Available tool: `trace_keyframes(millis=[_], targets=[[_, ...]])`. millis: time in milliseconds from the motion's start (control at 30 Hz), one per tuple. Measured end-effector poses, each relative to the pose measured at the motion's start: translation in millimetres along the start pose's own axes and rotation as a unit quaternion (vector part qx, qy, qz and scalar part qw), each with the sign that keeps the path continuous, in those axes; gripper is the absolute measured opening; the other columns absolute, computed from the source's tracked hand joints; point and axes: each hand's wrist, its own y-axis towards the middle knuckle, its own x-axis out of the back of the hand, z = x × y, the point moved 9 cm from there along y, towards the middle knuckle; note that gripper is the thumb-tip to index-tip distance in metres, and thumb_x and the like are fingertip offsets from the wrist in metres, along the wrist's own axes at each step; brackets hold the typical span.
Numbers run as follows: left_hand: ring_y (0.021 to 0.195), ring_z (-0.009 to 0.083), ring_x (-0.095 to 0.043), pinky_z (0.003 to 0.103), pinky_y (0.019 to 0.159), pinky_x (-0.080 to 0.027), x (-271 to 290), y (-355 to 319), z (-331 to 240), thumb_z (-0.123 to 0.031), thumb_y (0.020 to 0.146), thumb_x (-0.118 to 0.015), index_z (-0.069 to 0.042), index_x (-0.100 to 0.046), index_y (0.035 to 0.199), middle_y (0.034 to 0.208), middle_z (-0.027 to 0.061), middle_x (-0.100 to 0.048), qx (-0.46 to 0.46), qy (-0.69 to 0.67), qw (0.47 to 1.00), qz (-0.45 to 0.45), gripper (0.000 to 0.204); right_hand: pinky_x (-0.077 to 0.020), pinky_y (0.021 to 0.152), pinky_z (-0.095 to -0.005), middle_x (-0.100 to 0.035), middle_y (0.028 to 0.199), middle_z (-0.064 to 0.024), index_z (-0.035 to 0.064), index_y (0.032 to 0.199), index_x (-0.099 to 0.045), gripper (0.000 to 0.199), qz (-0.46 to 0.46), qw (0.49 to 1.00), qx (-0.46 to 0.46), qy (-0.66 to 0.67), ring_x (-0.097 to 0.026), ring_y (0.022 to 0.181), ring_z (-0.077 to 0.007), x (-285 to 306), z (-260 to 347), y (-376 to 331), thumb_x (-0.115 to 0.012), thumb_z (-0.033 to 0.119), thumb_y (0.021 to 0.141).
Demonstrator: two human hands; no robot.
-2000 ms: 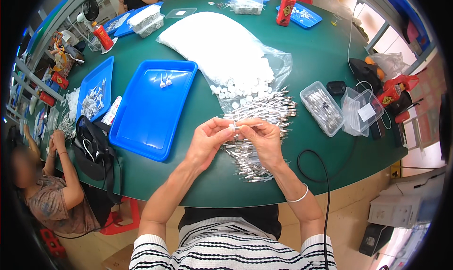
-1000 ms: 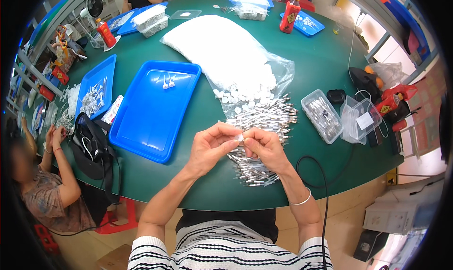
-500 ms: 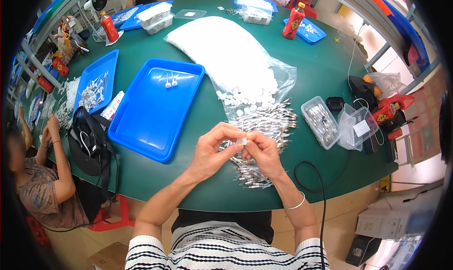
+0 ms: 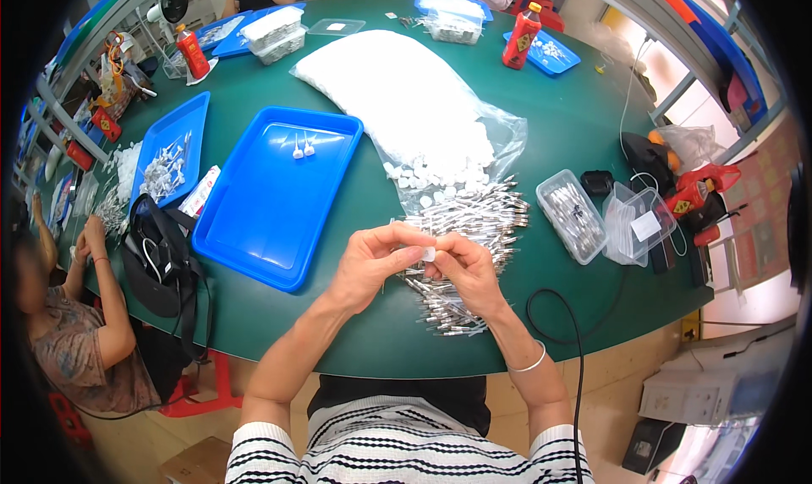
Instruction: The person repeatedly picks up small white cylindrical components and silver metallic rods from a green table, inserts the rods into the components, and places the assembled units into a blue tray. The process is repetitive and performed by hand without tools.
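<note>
In front of my chest, both hands meet over the near edge of a pile of slim metal-and-white sticks (image 4: pixel 482 213). A small white plastic cap (image 4: pixel 428 254) is pinched between the fingertips. My left hand (image 4: pixel 365 266) grips it from the left with thumb and forefinger. My right hand (image 4: pixel 470 273) closes on it from the right, fingers curled; whether a stick is also held there is hidden. Just beyond the pile, loose white caps (image 4: pixel 440 178) spill from a large clear bag of white caps (image 4: pixel 397 82). Two white-headed pieces (image 4: pixel 303 149) lie in the blue tray (image 4: pixel 262 222) on my left.
Right of the pile stand a clear box of sticks (image 4: pixel 572 216) and clear plastic containers (image 4: pixel 640 224). A black cable (image 4: pixel 554 293) loops near my right forearm. A black bag (image 4: pixel 161 264) sits left of the tray, beside a seated co-worker (image 4: pixel 89 340). A red bottle (image 4: pixel 522 38) stands far off.
Both hands stay together on the small cap, with only slight shifts of the fingers. The whole view has moved a little; the things on the table lie as before.
</note>
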Motion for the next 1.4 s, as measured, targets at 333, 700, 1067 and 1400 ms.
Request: trace_keyframes(millis=[333,700,1067,1400], targets=[[0.089,0.0117,-0.059,0.027,0.081,-0.049,2,-2,2,-0.001,0.087,-0.062,0.0,-0.064,0.097,0.095,0.0047,-0.063,0.036,0.011,0.999,0.013,0.01,-0.0491,0.069,-0.0215,-0.061,0.084,-0.0028,-0.0025,0.102,-0.062,0.017,-0.016,0.998,0.002,-0.068,-0.06,0.077,-0.0078,-3,5,-5,-0.057,0.012,0.095],[0.09,0.0104,-0.059,0.024,0.082,-0.047,15,-11,-14,-0.005,0.091,-0.06,0.002,-0.061,0.1,0.097,0.0063,-0.062,-0.143,0.169,0.965,-0.14,0.011,-0.0513,0.08,-0.0256,-0.064,0.091,-0.0065,-0.0022,0.103,-0.061,0.013,-0.099,0.992,0.053,-0.05,-0.062,0.086,-0.0118,7,10,-2,-0.059,0.005,0.093],[0.086,0.0079,-0.058,0.02,0.076,-0.047,6,-13,-13,0.0,0.088,-0.063,0.003,-0.061,0.101,0.097,0.0043,-0.062,-0.168,0.19,0.957,-0.142,0.013,-0.0499,0.078,-0.0245,-0.064,0.092,-0.0074,-0.0007,0.102,-0.062,0.013,-0.115,0.986,0.097,-0.065,-0.063,0.086,-0.0124,8,12,-4,-0.062,0.001,0.089],[0.085,0.0077,-0.059,0.021,0.075,-0.048,7,-10,-7,-0.001,0.09,-0.06,0.003,-0.061,0.099,0.095,0.0043,-0.063,-0.137,0.119,0.975,-0.129,0.01,-0.0496,0.078,-0.0244,-0.065,0.092,-0.0071,-0.0002,0.102,-0.062,0.013,-0.118,0.985,0.1,-0.078,-0.063,0.087,-0.0124,10,13,-4,-0.062,0.001,0.089]])
